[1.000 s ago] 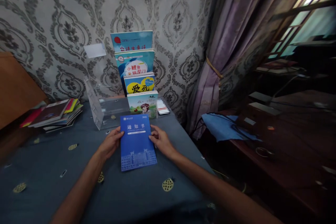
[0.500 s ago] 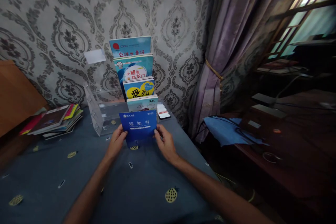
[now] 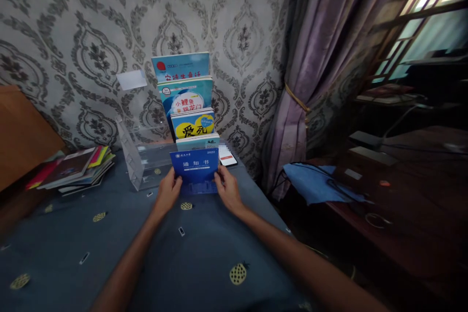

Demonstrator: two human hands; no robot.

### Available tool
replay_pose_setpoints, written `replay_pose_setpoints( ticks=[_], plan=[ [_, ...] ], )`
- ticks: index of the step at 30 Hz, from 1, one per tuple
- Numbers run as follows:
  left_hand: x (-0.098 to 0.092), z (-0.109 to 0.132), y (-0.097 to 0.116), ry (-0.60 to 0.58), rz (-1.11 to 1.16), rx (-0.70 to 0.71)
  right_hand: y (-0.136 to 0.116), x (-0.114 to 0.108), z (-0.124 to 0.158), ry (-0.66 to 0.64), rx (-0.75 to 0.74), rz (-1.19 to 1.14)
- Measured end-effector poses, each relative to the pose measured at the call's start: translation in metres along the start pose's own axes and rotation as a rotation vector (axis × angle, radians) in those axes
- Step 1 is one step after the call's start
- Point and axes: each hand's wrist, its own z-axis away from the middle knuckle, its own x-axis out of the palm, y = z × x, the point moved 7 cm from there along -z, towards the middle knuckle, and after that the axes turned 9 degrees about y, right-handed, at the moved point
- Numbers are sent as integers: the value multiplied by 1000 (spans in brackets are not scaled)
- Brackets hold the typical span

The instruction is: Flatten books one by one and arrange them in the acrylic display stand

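Observation:
A blue booklet (image 3: 195, 166) with white characters stands upright at the front of a clear tiered display rack (image 3: 144, 158). My left hand (image 3: 168, 192) grips its left edge and my right hand (image 3: 227, 189) grips its right edge, fingers closed on it. Behind it, several children's books (image 3: 188, 102) rise in steps up the right side of the rack. The booklet's lower part looks tucked into the rack's front slot.
A loose pile of books (image 3: 75, 168) lies at the table's left. The table wears a blue cloth (image 3: 204, 263) with pineapple prints. A phone (image 3: 227, 157) lies right of the rack. Purple curtain (image 3: 310, 68) and a dark desk with blue fabric (image 3: 314, 183) stand to the right.
The booklet lay flat on the cloth a second ago. Both hands lifted it, stood it upright and moved it away from me into the rack's front row.

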Motion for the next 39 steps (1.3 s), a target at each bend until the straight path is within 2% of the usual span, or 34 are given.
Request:
replay_pose_setpoints(
  ticks=[4,8,14,18,23,32,39],
  plan=[
    [6,-7,3,42,-102,40,8,-1,-12,51,-28,8],
    [6,-16,14,141,-169,109,9,-1,-30,88,-48,7],
    [-2,-31,42,264,-264,256,-17,-5,-59,153,-142,-38],
    [-8,-39,54,339,-241,289,-27,-5,-70,159,-167,-55],
    [-9,-43,52,342,-194,272,-23,-2,-71,162,-153,-51],
    [-13,-49,43,318,-235,260,-14,4,-69,157,-148,-50],
    [-9,-48,44,277,-246,237,-7,2,-67,156,-145,-66]
  ],
)
